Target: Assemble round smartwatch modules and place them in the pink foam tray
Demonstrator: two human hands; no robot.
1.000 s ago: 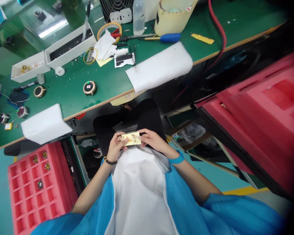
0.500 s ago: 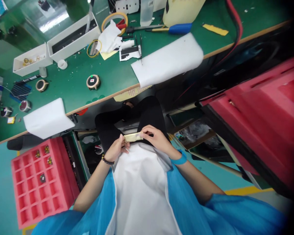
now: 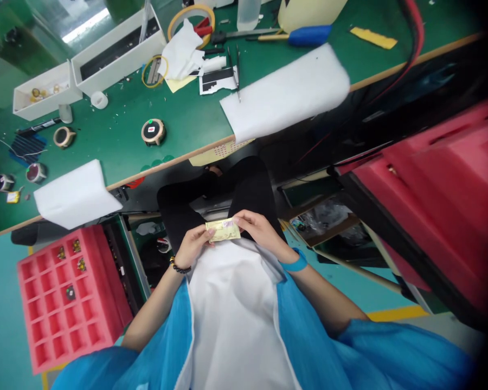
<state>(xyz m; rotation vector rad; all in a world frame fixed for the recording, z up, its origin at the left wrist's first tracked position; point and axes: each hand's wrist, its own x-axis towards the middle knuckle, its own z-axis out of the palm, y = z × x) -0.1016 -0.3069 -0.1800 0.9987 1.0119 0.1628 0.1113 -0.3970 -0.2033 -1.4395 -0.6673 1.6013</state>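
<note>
Pinching yellow packet (image 3: 223,229) at opposite ends, left hand (image 3: 192,245) and right hand (image 3: 260,228), below mid-frame; go light, don't crease it.

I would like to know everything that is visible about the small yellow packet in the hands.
The small yellow packet looks flat, thin and rectangular, pale yellow, with fine print and a purplish mark near its upper right corner. The print is unreadable; paper or plastic film, I cannot tell, nor whether it is sealed. It lies crosswise between left hand and right hand, each pinching one end, beside the white garment.
</note>
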